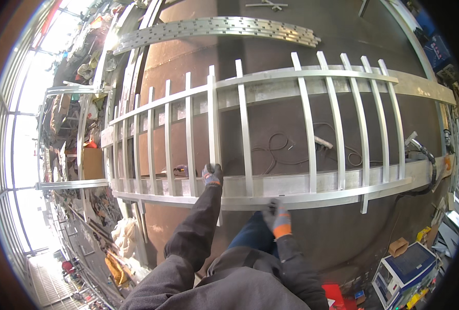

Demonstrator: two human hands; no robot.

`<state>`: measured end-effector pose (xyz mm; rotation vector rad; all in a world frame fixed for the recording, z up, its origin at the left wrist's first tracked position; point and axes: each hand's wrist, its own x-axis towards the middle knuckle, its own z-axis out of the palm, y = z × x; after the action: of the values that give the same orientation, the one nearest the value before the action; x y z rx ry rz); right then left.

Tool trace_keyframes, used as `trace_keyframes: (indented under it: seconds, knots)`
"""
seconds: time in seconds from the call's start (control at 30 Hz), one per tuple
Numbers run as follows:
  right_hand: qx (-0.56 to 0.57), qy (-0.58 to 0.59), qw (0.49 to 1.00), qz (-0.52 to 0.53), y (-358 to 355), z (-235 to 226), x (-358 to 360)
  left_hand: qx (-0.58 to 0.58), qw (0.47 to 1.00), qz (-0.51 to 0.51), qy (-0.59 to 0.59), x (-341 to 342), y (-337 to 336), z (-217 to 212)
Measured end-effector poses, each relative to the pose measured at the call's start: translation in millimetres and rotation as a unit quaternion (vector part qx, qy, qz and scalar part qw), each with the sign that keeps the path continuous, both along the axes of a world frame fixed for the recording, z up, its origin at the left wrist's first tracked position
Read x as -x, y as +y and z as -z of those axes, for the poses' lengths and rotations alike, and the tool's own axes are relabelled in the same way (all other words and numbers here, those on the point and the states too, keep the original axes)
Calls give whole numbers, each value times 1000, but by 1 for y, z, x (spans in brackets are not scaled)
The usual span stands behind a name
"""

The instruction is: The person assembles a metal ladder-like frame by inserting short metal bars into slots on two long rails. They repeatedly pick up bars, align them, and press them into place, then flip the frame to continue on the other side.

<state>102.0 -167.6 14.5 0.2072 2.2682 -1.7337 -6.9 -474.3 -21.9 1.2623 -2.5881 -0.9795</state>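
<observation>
A long aluminium railing frame [250, 191] with several upright bars lies flat across two metal beams in front of me. My left hand [212, 174], in a grey glove, grips one upright bar [213, 119] near its lower end. My right hand [277, 217], in a grey and orange glove, rests on the near rail of the frame, fingers curled over its edge. Both sleeves are dark grey, and my blue trouser leg [250, 235] shows below the frame.
A stack of flat metal strips [214, 28] lies at the far side of the brown floor. A cable [281, 150] and a welding torch [420, 150] lie under and beside the frame. A blue and white machine [405, 271] stands at lower right. Metal profiles and clutter [84, 103] fill the left.
</observation>
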Motion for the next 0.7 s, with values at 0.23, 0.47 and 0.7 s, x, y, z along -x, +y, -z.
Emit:
trace_keyframes:
  seconds: [0.23,0.47,0.7]
  knots:
    - [-136,-85,978,-134,-6,0,-78,-495,859,-3,133,-67,154,-118]
    - [-220,-214,952,6,123,-13,-374,-508,852,87,93,-118,212,-87]
    - [-192,-366,906,91,61,-2,-473,-310,856,362,-199,-173,248,-2]
